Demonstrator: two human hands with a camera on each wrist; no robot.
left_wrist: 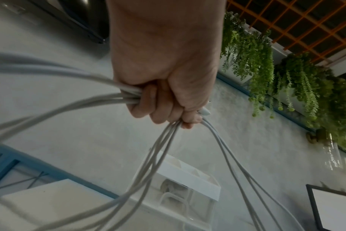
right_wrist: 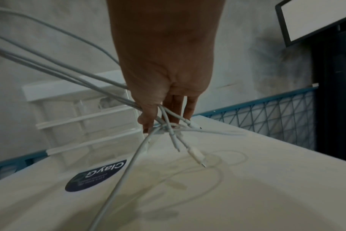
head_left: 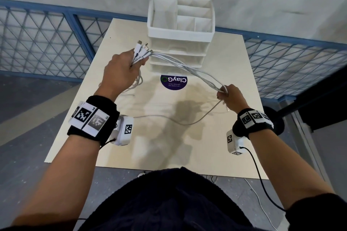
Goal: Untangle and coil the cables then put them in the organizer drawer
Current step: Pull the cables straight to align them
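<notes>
The left hand (head_left: 120, 73) is closed in a fist around a bundle of white charging cables (head_left: 187, 67), with several connector ends (head_left: 143, 48) fanning out above the fist just in front of the organizer. The right hand (head_left: 230, 95) pinches the same bundle further along its run, with short connector tails hanging below the fingers (right_wrist: 176, 106) in the right wrist view. Between the two hands the strands run roughly parallel and sag slightly above the table (head_left: 225, 58). One strand (head_left: 178, 121) trails from the right hand across the tabletop toward the left wrist. Judged from this layout, the untangling is largely complete: the strands lie side by side without visible knots, though the section inside each fist is hidden. Coiling is not yet started; no loop is formed in either hand. The white desktop organizer (head_left: 181, 24) stands at the far edge of the table, behind a round purple sticker (head_left: 173, 81). Its drawers (head_left: 178, 58) appear closed. The left wrist view shows something pale inside the top drawer; its identity cannot be determined. Remaining steps: coil the bundle, open a drawer, insert the cables.
</notes>
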